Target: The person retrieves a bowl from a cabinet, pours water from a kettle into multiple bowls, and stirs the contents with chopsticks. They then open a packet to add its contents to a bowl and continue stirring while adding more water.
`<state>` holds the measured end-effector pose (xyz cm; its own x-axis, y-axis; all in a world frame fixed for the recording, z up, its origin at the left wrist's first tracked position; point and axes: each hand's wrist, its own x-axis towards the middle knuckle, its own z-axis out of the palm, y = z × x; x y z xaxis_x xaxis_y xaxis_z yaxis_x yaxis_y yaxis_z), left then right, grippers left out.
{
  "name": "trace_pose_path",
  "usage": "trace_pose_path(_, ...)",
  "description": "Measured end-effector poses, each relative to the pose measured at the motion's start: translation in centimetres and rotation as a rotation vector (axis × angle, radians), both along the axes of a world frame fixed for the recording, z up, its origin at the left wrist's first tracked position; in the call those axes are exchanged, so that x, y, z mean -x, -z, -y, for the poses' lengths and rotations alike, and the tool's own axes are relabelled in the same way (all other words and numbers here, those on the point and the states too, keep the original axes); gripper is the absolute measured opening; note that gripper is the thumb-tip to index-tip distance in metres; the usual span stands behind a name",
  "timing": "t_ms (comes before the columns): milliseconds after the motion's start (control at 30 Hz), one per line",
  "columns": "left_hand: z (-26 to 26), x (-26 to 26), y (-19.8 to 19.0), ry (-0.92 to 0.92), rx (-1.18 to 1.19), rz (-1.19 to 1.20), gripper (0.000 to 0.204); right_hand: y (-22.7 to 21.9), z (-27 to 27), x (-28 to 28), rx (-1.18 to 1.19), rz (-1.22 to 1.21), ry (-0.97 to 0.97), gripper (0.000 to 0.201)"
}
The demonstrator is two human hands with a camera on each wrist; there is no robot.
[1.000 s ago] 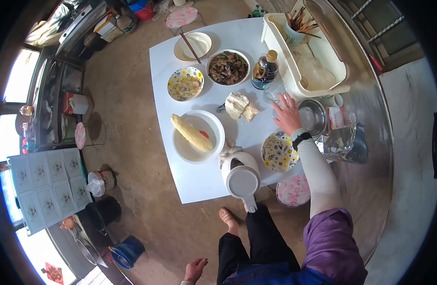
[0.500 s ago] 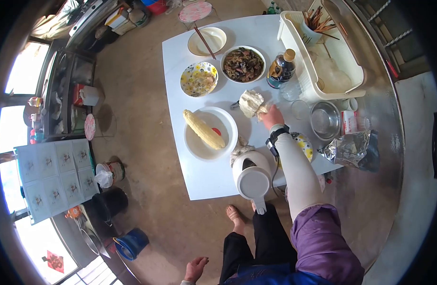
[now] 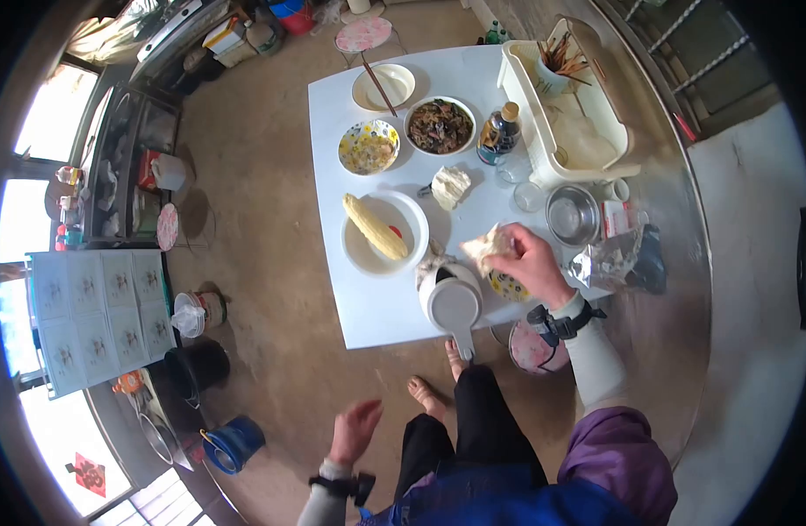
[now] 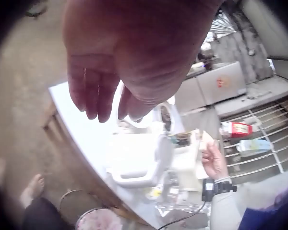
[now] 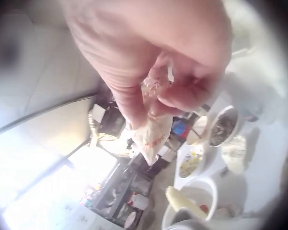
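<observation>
My right hand [image 3: 539,267] pinches a pale, crumpled wrapper-like piece [image 3: 484,246] between thumb and fingers, raised over the front of the table. In the right wrist view the piece [image 5: 154,136] tapers to a point and bears faint reddish marks; I cannot tell what it is. A yellow-flowered bowl [image 3: 508,286] is partly hidden beneath this hand. Left of it stands a white kettle [image 3: 455,305], handle toward me. A white torn lump [image 3: 449,187] lies farther back. My left hand [image 3: 355,430] hangs over the floor, holding nothing, its fingers [image 4: 91,93] loosely extended.
A peeled corn cob [image 3: 374,228] rests in a white basin [image 3: 423,230]. Behind are a dark cooked dish [image 3: 440,125], another flowered bowl [image 3: 369,147] and a dark bottle [image 3: 498,133]. At right stand a cream rack [image 3: 613,165], a steel bowl [image 3: 572,214] and a foil bag [image 3: 606,259].
My right hand moved to the white lump, took the pale piece beside it and brought it back toward me. The left hand has risen. The lump stays on the table.
</observation>
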<state>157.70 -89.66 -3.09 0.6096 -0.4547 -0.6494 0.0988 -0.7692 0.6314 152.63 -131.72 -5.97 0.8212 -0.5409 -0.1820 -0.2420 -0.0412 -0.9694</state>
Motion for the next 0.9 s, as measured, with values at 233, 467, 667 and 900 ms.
trace_pose_path(233, 11.3, -3.2, -9.0, -0.093, 0.695, -0.197, 0.031, -13.3, -10.9, 2.3, 0.242, 0.100, -0.493, 0.040)
trace_pose_path(467, 5.4, -1.0, -12.7, -0.155, 0.715, -0.237, 0.022, -16.6, -18.1, 4.4, 0.121, 0.175, -0.345, 0.016)
trace_pose_path(667, 0.1, 1.1, -15.7, -0.213, 0.811, -0.167, 0.020, -18.6, -24.3, 4.9, 0.172, 0.201, -0.243, 0.009)
trace_pose_path(900, -4.8, 1.7, -18.4, 0.198, 0.507, 0.452, 0.013, -20.5, -29.7, 5.8, 0.523, 0.344, -0.387, 0.007)
